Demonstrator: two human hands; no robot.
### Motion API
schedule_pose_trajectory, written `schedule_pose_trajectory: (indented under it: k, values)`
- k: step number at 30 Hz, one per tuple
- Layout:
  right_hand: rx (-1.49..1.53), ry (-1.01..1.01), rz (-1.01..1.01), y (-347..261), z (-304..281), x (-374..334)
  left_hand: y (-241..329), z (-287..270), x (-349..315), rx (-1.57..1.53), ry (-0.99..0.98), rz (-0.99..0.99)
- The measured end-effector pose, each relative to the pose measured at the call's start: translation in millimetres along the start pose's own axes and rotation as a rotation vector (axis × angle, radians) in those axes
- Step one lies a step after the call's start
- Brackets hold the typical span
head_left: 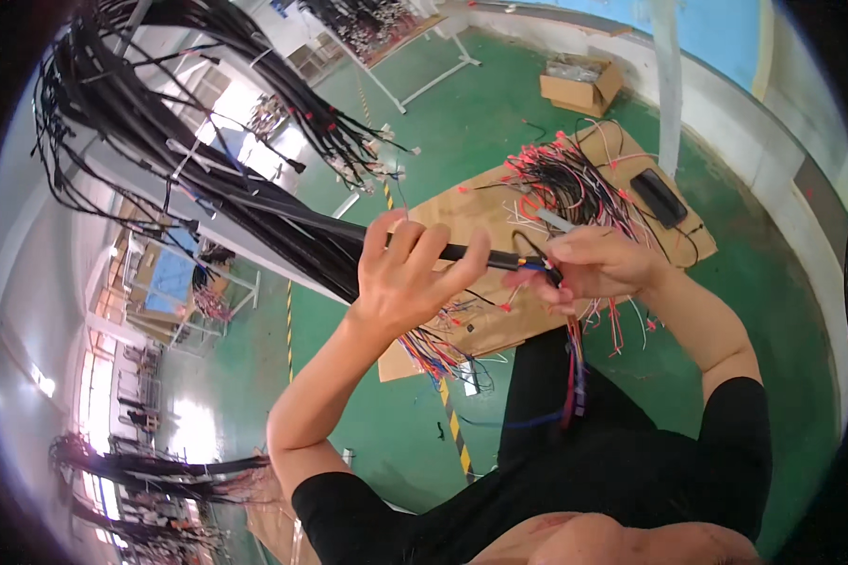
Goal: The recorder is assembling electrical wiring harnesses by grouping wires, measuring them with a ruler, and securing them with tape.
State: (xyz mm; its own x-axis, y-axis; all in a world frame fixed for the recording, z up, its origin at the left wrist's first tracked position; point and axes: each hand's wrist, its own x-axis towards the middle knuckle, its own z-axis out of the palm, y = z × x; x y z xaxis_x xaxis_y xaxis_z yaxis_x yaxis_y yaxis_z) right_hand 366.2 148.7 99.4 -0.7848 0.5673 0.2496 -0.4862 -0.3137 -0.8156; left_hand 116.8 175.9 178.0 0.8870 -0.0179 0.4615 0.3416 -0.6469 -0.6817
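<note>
A black sheathed cable (501,257) runs out from a thick bundle of black cables (283,221) on the left. My left hand (410,273) is closed around this cable, thumb toward its free end. Yellow and blue wires (530,265) come out of the sheath there. My right hand (598,268) pinches the cable's end by these wires, its fingertips partly hiding them. From behind the right fingers juts a flat grey strip (554,220); whether the hand holds it I cannot tell. Red and purple wires (575,367) hang below the right hand.
A cardboard-covered surface (424,221) carries a pile of black wires with red ends (561,169) and a dark phone-like device (659,197). Colored wire ends (438,353) spread below my left hand. An open cardboard box (579,89) stands on the green floor near the wall.
</note>
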Motion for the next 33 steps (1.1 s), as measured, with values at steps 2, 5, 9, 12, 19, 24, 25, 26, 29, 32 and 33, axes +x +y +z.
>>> schedule_pose_trajectory:
  k: [2,5,9,12,19,24,25,26,29,32,33]
  values:
    - [0.080,-0.004,-0.021,22.6,1.3,0.1,2.0,2.7,-5.2,0.002,0.036,-0.100]
    - [0.158,0.048,-0.068,66.5,-2.9,7.0,0.1,10.7,-17.7,-0.085,0.063,-0.047]
    - [0.406,-0.077,-0.119,90.5,13.5,22.1,-11.0,9.0,-33.8,-0.186,0.040,0.095]
    - [0.052,0.079,0.073,72.9,28.4,21.5,-19.3,-1.2,-44.1,-0.274,-0.129,0.145]
    - [-1.149,0.345,0.048,27.3,40.9,24.7,-11.0,-10.3,-23.3,-0.364,-0.333,0.130]
    - [-1.205,0.352,-0.076,18.8,52.1,21.1,-7.3,-9.2,-11.3,-0.021,-0.050,0.455]
    - [-1.160,0.378,0.003,15.6,53.3,18.7,-9.6,-12.1,-10.8,0.028,-0.074,0.488]
    - [-1.112,0.399,0.083,13.6,53.8,16.1,-9.3,-13.8,-10.2,0.030,-0.078,0.483]
    - [-1.231,0.487,0.013,9.5,53.9,14.0,-2.8,-22.7,-8.2,0.155,-0.032,0.514]
    - [-1.114,0.693,-0.117,12.8,35.0,10.3,15.2,-35.7,-13.1,0.188,-0.261,0.153]
    - [-1.112,0.668,-0.120,13.5,31.9,9.4,27.3,-34.9,-23.7,0.201,-0.278,0.142]
